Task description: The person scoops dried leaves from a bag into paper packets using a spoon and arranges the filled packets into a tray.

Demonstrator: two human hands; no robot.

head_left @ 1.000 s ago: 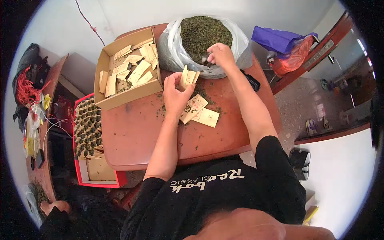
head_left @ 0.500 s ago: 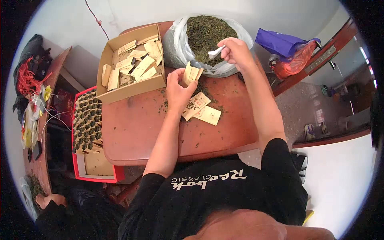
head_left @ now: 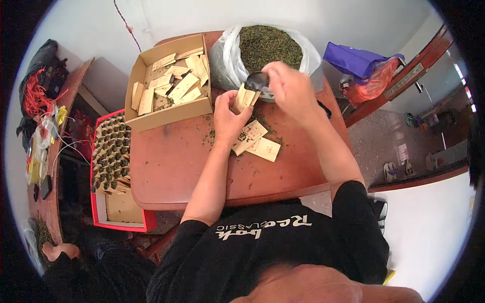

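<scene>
My left hand is closed around a small tan paper packet, held upright above the table. Its top edge meets a dark, round-bowled scoop, tipped over the packet's mouth. My right hand, partly blurred, grips the scoop by its handle, which is mostly hidden. Behind the hands, dried green leaves fill a clear plastic bag. Below my left hand, a few flat tan packets lie on the red-brown table among scattered leaf bits.
A cardboard box of loose packets stands at the table's left. Lower left, a red box holds rows of filled packets. Another person's hand is at bottom left. A blue bag lies right of the table.
My right hand has moved down and left from the leaf bag, bringing the scoop to the packet's top. My left hand still holds the packet in nearly the same place.
</scene>
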